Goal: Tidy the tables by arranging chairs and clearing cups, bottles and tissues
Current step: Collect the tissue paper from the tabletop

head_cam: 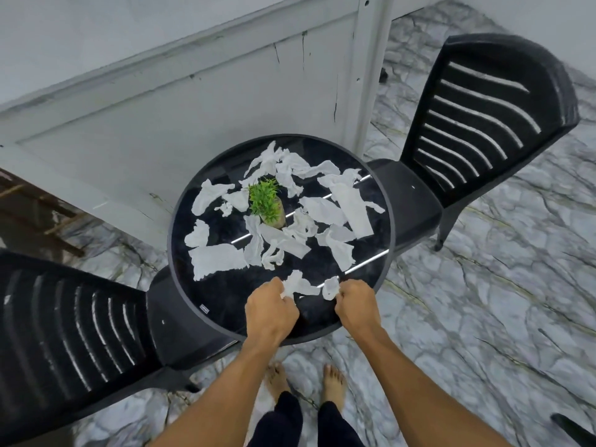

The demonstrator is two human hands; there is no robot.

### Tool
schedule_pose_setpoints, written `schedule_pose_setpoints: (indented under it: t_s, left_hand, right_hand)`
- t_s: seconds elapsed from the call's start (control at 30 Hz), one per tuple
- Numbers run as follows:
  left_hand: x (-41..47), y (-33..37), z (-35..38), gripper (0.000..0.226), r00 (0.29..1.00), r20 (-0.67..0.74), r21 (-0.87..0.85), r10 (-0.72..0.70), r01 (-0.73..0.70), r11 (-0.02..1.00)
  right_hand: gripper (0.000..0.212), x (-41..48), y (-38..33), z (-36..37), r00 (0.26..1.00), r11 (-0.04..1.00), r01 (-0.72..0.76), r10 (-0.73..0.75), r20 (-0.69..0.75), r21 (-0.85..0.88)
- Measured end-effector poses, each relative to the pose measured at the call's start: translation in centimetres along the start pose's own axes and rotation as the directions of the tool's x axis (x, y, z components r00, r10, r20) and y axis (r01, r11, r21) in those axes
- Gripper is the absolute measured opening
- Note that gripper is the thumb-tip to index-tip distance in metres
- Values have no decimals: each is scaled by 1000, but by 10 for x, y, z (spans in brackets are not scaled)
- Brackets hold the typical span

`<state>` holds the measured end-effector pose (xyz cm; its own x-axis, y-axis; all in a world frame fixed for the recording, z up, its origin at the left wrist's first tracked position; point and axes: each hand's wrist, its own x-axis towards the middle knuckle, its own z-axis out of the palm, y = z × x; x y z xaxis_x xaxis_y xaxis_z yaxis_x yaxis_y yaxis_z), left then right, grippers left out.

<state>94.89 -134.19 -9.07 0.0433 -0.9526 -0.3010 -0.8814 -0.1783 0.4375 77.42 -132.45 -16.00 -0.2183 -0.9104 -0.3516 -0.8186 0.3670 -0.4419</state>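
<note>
A round black glass table (225, 295) is strewn with several torn white tissues, among them a large flat tissue (219, 261) at the left. At the near edge my left hand (269, 309) pinches a crumpled tissue strip (298, 285). Beside it my right hand (356, 304) pinches a small tissue scrap (331, 287). A small green plant in a jar (267, 203) stands at the table's middle. One black plastic chair (64, 333) is tucked in at the left, and a second black chair (477, 117) at the far right.
A grey panelled wall (161, 101) runs behind the table. The floor is grey marble-patterned tile (467, 317). My bare feet (306, 382) stand just in front of the table. A dark object's edge (577, 430) shows at the bottom right corner.
</note>
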Motion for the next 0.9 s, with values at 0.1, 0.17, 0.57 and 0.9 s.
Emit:
schedule_pose_setpoints:
  t_s: [0.1, 0.17, 0.57, 0.9]
  left_hand:
    - [7, 6, -8, 14, 995, -71, 31, 75, -73, 997]
    - [16, 11, -3, 19, 989, -29, 51, 143, -141, 989]
    - [40, 7, 43, 35, 843, 279, 188, 461, -518, 834]
    - [81, 27, 1, 22, 948, -87, -112, 306, -315, 943]
  right_hand:
    - [38, 1, 0, 0, 998, 996, 42, -38, -51, 85]
    - [43, 2, -1, -3, 998, 996, 56, -55, -17, 73]
    - [24, 38, -10, -42, 999, 999, 35, -36, 15, 23]
    - [36, 56, -21, -43, 992, 992, 124, -124, -16, -9]
